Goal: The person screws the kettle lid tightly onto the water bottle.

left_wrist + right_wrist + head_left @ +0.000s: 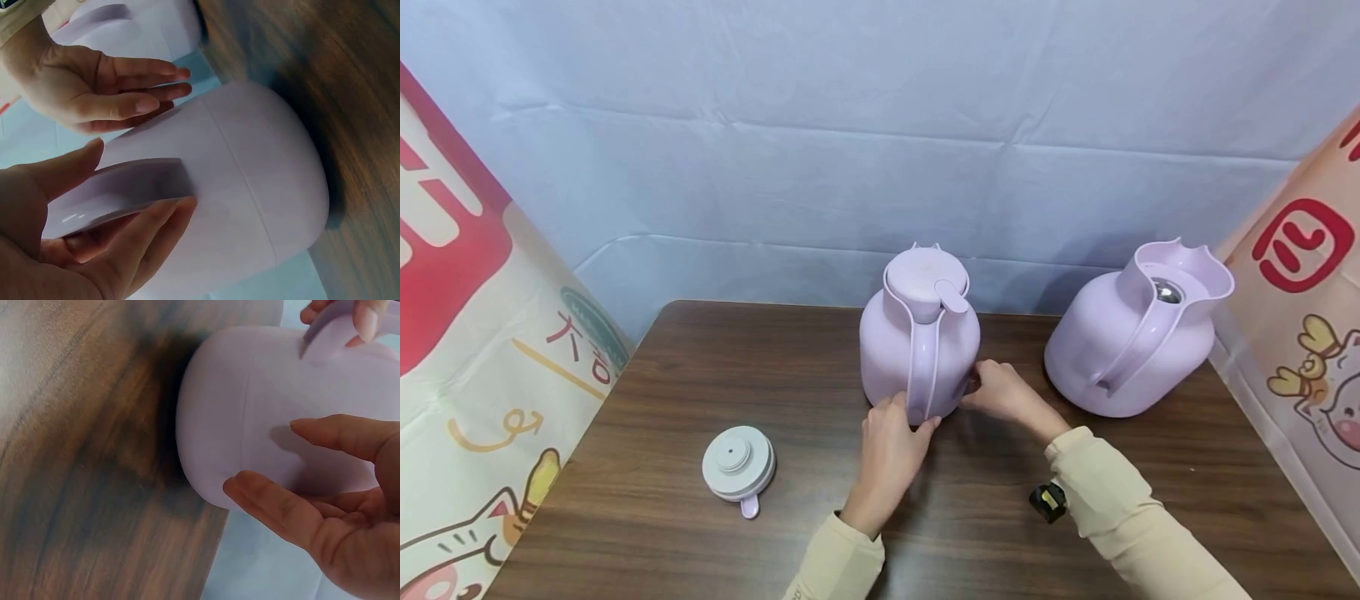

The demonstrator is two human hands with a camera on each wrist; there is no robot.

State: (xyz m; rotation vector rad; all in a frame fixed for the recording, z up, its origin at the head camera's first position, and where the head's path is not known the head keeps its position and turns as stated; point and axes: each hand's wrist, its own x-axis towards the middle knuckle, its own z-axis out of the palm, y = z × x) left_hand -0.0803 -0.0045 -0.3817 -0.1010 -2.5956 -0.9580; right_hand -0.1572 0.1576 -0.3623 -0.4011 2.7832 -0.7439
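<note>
Head cam: 2 jugs (pixel 882 350) (pixel 1086 350), 2 lids (pixel 921 275) (pixel 736 471); L grip (pixel 891 454) rnd handle (pixel 923 358), R grip (pixel 1000 390) relaxed

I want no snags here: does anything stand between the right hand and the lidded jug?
Nothing visible does: the right hand is close beside the lower part of the lidded jug. The left hand holds its handle, out of that gap, and the open jug stands farther right.

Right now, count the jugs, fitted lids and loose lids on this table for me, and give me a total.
Jugs: 2, the lidded jug and the open jug
Fitted lids: 1
Loose lids: 1
Total: 4
</note>
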